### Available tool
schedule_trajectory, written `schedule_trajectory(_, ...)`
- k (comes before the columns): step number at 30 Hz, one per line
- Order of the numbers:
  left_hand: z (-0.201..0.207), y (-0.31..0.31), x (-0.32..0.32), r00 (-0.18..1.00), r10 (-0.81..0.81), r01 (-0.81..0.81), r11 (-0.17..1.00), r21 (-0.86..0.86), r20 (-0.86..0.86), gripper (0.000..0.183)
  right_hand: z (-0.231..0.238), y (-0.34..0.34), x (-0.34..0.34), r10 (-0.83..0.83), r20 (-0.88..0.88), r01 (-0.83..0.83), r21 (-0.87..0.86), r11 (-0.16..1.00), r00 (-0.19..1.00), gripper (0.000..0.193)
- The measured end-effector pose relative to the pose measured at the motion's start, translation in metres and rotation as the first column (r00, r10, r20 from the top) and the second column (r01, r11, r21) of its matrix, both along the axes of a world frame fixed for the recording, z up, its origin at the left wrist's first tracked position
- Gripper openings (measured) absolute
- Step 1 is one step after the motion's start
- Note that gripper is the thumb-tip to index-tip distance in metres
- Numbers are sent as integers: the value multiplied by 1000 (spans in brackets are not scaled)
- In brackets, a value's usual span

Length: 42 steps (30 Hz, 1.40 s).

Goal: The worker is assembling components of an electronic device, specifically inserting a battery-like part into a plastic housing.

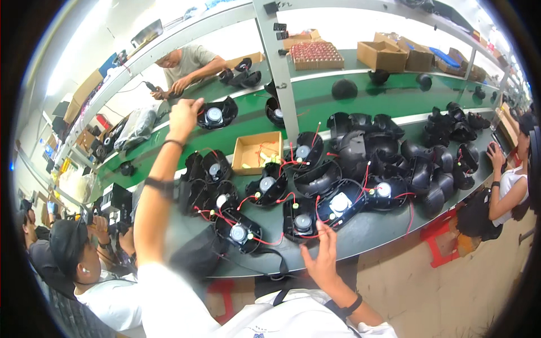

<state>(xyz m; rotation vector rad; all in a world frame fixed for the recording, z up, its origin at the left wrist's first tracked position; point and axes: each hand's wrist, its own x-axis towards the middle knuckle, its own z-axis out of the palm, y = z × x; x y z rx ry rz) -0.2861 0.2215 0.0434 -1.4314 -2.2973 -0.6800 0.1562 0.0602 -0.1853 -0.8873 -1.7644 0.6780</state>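
Observation:
My left hand [183,117] reaches far over the green conveyor belt, its fingers closed at the left rim of a black plastic shell [230,110] with a round grey speaker [214,115] in it. My right hand [323,253] is at the bench's near edge with thumb and fingers apart, holding nothing. Closest to it lies another black speaker shell [291,230] with red wires; whether a fingertip touches it I cannot tell. Several similar shells with speakers and red wires lie around, among them one [265,185] beside the small cardboard box [239,155].
Black shells [360,149] are heaped along the right of the bench [360,236]. A metal post [276,67] rises between bench and belt [332,104]. Across the belt a person [194,65] works; others sit left [84,259] and right [507,186]. Cardboard boxes [382,56] stand behind.

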Motion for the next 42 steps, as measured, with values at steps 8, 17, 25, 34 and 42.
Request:
schedule_trajectory(8, 26, -209, 142, 828, -280, 360, 930, -77, 486, 32, 88, -3, 77, 216, 83, -170, -379, 910, 973, 56)
schedule_trajectory(17, -116, -304, 216, 618, -73, 338, 924, -181, 783, 27, 155, 40, 59, 289, 221, -252, -179, 951, 931, 35)
schedule_trajectory(25, -167, -281, 205, 674, -79, 112, 994, 4, 734, 33, 207, 163, -80, 419, 588, -529, 18, 849, 692, 17)
schedule_trajectory(34, -172, -293, 211, 413, -201, 186, 973, 134, 888, 57, 93, 275, -255, 226, 952, -279, -164, 946, 208, 38)
schedule_trajectory(42, -204, -305, 207, 250, -410, 363, 879, 308, 877, 109, 71, 277, -278, 223, 937, -231, -162, 959, 269, 77)
